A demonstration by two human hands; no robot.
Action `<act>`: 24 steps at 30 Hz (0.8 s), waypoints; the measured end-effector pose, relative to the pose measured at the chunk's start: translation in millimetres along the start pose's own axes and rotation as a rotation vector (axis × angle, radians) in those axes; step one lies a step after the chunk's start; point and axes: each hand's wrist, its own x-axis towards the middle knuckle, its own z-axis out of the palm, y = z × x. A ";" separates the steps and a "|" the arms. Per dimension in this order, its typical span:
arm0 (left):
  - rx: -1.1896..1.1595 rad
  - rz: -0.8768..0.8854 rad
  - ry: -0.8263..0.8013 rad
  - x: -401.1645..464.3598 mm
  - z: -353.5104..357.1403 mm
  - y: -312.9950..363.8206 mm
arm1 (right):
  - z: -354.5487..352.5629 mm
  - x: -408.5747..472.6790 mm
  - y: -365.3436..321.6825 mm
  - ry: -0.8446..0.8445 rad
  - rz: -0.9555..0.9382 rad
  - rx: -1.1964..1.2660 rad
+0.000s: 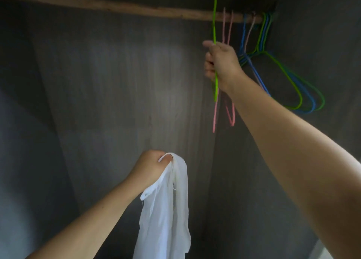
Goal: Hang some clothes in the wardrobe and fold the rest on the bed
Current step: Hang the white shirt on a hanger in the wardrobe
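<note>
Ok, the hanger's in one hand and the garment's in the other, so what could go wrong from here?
1. The right hand grips the green hanger right beside two pink hangers on the wooden rail; pulling it away may snag or drag them.
2. The left hand holds the white garment only by a bunched top edge; that grip could slip, or the thin fabric could go on twisted.

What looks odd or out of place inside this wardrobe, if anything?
Little stands out. The wooden rail looks rough and uneven, like a bare stick. The spare hangers are bunched at its right end and splay sideways. The right hand grips a green hanger; the left hand holds a white garment with frayed edges.
</note>
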 end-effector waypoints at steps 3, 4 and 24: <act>-0.013 -0.008 0.030 -0.5 -2.5 0.8 | 4.3 -13.7 -4.5 -0.064 0.048 0.076; -0.026 -0.017 0.037 -0.8 -3.7 0.1 | 4.4 -24.5 2.4 -0.099 0.036 0.074; -0.017 -0.424 0.254 -40.2 -3.1 -81.8 | -107.9 -219.6 146.0 -0.369 0.477 -0.527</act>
